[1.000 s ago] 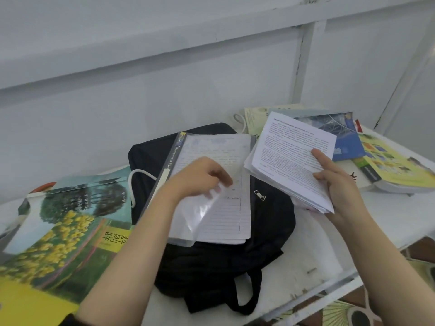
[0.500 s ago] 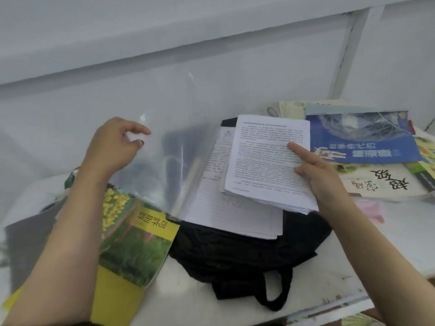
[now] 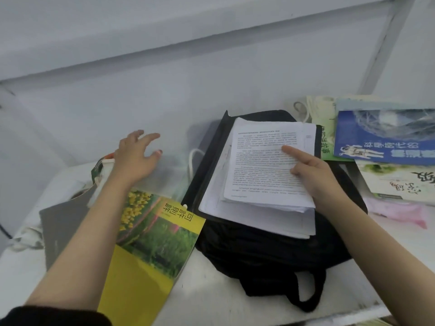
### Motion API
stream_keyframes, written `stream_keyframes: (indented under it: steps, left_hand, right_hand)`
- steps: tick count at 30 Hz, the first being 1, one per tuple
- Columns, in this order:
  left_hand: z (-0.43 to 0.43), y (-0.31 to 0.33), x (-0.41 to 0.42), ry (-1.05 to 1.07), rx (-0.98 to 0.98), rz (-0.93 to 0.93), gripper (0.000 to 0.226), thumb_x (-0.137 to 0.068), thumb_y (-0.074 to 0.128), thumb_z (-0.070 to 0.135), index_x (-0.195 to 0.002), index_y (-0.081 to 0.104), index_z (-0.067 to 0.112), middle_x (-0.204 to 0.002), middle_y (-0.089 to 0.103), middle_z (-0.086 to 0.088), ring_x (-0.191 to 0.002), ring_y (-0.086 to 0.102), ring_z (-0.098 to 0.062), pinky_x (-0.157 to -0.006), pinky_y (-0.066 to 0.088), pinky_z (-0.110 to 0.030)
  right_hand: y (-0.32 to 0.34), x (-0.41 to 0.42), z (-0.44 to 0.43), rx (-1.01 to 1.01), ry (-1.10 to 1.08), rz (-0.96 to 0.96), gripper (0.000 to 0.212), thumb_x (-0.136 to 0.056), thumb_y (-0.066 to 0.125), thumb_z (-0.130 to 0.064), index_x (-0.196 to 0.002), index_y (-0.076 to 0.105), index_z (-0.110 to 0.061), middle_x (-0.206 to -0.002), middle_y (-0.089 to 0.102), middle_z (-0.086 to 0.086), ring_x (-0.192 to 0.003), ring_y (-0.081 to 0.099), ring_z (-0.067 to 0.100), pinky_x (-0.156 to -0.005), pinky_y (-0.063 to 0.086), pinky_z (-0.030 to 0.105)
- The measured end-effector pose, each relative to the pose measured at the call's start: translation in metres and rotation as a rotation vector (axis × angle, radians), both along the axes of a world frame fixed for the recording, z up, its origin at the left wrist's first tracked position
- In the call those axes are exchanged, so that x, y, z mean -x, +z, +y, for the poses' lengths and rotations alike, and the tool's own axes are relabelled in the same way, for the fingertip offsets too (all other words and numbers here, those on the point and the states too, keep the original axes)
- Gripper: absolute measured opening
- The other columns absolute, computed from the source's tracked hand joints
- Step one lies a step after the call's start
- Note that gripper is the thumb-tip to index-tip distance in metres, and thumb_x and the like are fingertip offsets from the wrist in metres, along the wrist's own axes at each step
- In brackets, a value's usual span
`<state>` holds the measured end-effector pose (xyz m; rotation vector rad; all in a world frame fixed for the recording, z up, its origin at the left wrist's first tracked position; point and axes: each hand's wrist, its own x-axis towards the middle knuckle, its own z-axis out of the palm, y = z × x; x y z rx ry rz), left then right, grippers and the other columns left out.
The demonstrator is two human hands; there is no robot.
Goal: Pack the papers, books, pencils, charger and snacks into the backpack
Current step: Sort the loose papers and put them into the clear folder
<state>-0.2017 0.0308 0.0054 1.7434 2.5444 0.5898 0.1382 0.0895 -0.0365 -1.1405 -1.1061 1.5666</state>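
Observation:
A black backpack lies flat at the table's middle. On it rests an opened folder with a stack of printed papers. My right hand presses flat on the papers' right side, index finger stretched out. The folder's clear plastic cover is folded back to the left, and my left hand lies on it with fingers spread. A yellow and green book lies under my left forearm. A white charger cable loops beside the backpack's left edge.
Several books lie at the right: a blue one, a green one and a white one. A pink wrapper sits below them. A grey laptop-like slab lies at the left. A white wall stands behind the table.
My left hand has swung the clear cover fully open to the left and laid it down. My right hand has set the printed papers down onto the folder's stack.

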Motion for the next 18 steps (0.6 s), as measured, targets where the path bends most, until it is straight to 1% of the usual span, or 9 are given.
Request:
stream_keyframes:
  steps: [3,5,7,10,13,15,16,17,18]
  left_hand:
    - [-0.004,-0.002,-0.03,-0.189,-0.014,-0.059,0.064,-0.076,0.056,0.061,-0.131,0.05,0.029,-0.141,0.044,0.0,-0.131,0.035,-0.024,-0.107,0.027,-0.041]
    - [-0.007,-0.009,-0.045,-0.257,0.067,-0.055,0.07,-0.076,0.067,0.053,-0.137,0.043,0.029,-0.143,0.04,0.004,-0.133,0.032,-0.021,-0.108,0.027,-0.042]
    - [-0.008,-0.017,-0.049,-0.284,0.089,-0.068,0.071,-0.078,0.071,0.041,-0.139,0.039,0.027,-0.144,0.04,0.002,-0.132,0.035,-0.021,-0.109,0.03,-0.043]
    - [-0.009,-0.02,-0.047,-0.294,0.051,-0.185,0.059,-0.087,0.063,0.026,-0.141,0.038,0.025,-0.144,0.043,0.004,-0.131,0.04,-0.018,-0.109,0.032,-0.04]
    - [-0.011,-0.022,-0.052,-0.299,0.014,-0.19,0.048,-0.096,0.048,0.019,-0.143,0.037,0.024,-0.144,0.042,0.006,-0.129,0.04,-0.013,-0.106,0.031,-0.035]
    - [-0.014,-0.021,-0.055,-0.306,-0.065,-0.197,0.043,-0.097,0.042,0.012,-0.138,0.042,0.026,-0.139,0.047,0.006,-0.114,0.049,-0.007,-0.097,0.038,-0.028]
    - [-0.016,-0.021,-0.056,-0.305,-0.111,-0.156,0.04,-0.096,0.041,0.009,-0.131,0.049,0.025,-0.133,0.051,0.004,-0.102,0.054,-0.007,-0.088,0.042,-0.024]
    - [-0.017,-0.021,-0.056,-0.289,-0.14,-0.076,0.034,-0.094,0.042,0.006,-0.122,0.056,0.021,-0.13,0.054,0.001,-0.096,0.057,-0.011,-0.08,0.044,-0.023]
    - [-0.017,-0.02,-0.057,-0.258,-0.149,0.024,0.03,-0.093,0.043,0.005,-0.113,0.061,0.018,-0.131,0.054,-0.003,-0.099,0.059,-0.019,-0.078,0.045,-0.026]
  right_hand:
    - [-0.002,0.002,0.0,0.008,0.004,-0.018,0.049,-0.091,0.038,0.009,-0.122,0.062,-0.02,-0.105,0.061,-0.013,-0.096,0.06,0.007,-0.061,0.052,0.012]
    - [-0.001,0.004,0.0,0.006,0.01,-0.023,0.049,-0.091,0.038,0.009,-0.122,0.061,-0.02,-0.103,0.06,-0.014,-0.094,0.06,0.006,-0.06,0.051,0.012]
    - [-0.001,0.006,0.001,0.007,0.011,-0.034,0.048,-0.091,0.039,0.009,-0.123,0.061,-0.019,-0.104,0.06,-0.014,-0.095,0.06,0.007,-0.06,0.051,0.012]
    - [0.0,0.011,0.001,0.004,0.007,-0.038,0.049,-0.091,0.039,0.009,-0.122,0.062,-0.02,-0.108,0.06,-0.011,-0.097,0.06,0.008,-0.062,0.052,0.012]
    - [0.004,0.018,0.001,-0.002,0.029,-0.026,0.048,-0.091,0.039,0.008,-0.12,0.063,-0.022,-0.107,0.061,-0.013,-0.095,0.062,0.009,-0.062,0.053,0.014]
    - [0.007,0.024,0.001,-0.001,0.05,-0.022,0.048,-0.091,0.039,0.008,-0.117,0.064,-0.023,-0.103,0.062,-0.015,-0.091,0.064,0.008,-0.061,0.053,0.016]
    - [0.008,0.027,0.002,-0.002,0.066,-0.025,0.048,-0.091,0.039,0.008,-0.116,0.065,-0.023,-0.102,0.062,-0.015,-0.089,0.064,0.008,-0.061,0.053,0.016]
    - [0.01,0.029,0.004,-0.004,0.084,-0.036,0.048,-0.09,0.039,0.008,-0.115,0.065,-0.024,-0.102,0.062,-0.015,-0.089,0.064,0.008,-0.061,0.053,0.016]
    - [0.011,0.032,0.005,-0.006,0.103,-0.056,0.048,-0.09,0.04,0.008,-0.114,0.066,-0.024,-0.102,0.062,-0.015,-0.089,0.064,0.009,-0.06,0.053,0.016]
